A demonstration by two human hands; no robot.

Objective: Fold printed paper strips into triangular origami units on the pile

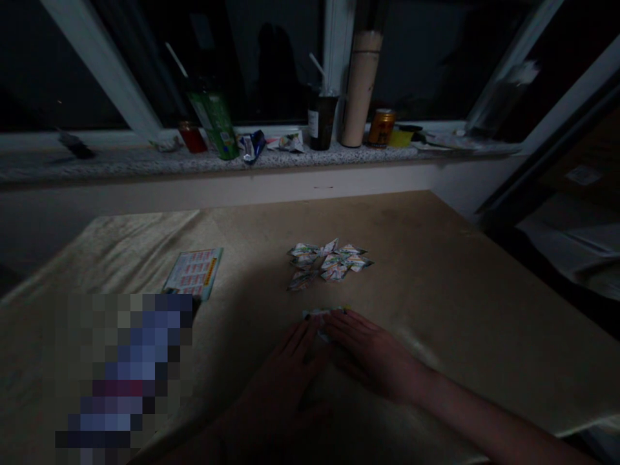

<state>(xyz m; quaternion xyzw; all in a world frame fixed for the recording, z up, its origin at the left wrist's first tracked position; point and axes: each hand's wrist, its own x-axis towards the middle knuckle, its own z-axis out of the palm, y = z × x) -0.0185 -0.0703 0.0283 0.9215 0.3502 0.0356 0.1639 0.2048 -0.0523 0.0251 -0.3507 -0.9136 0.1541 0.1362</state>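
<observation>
Both my hands rest on the brown table near its front edge. My left hand and my right hand lie with fingers stretched flat, pressing a small printed paper piece down between their fingertips. Most of that piece is hidden under the fingers. A little beyond it lies a pile of several small folded printed papers. To the left lies a flat printed sheet.
A stone windowsill runs behind the table with a green bottle, a red can, a dark cup with a straw, a tall beige tube, a gold can and wrappers. A blurred-out patch covers the lower left.
</observation>
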